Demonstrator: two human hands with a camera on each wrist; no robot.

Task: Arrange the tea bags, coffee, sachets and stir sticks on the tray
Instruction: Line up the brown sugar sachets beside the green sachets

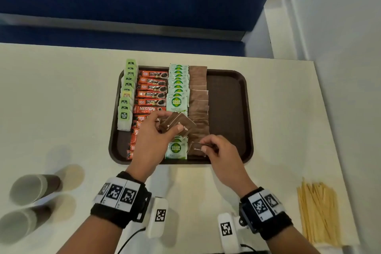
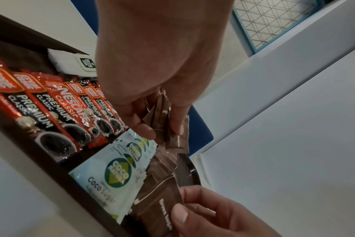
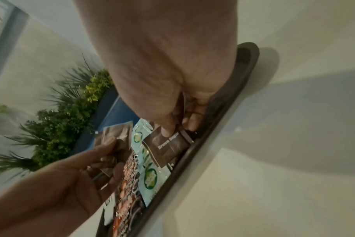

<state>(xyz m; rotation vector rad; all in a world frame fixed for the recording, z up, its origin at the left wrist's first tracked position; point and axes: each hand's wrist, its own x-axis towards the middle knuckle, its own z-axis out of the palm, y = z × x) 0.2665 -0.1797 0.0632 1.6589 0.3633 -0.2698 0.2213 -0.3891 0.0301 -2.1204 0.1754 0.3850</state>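
Both hands pinch brown sugar sachets: left (image 1: 152,138) a tilted stack (image 1: 179,125), right (image 1: 221,155) one flat (image 1: 196,149).

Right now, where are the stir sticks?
Head view: the stir sticks lie on the table, off the tray, near the right wrist.

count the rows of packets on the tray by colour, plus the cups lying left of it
white tea bags with green tags, rows: 1
red foil coffee sticks, rows: 1
pale green coco sugar sachets, rows: 1
brown paper sugar sachets, rows: 1
white paper cups on their sides: 2
total: 6
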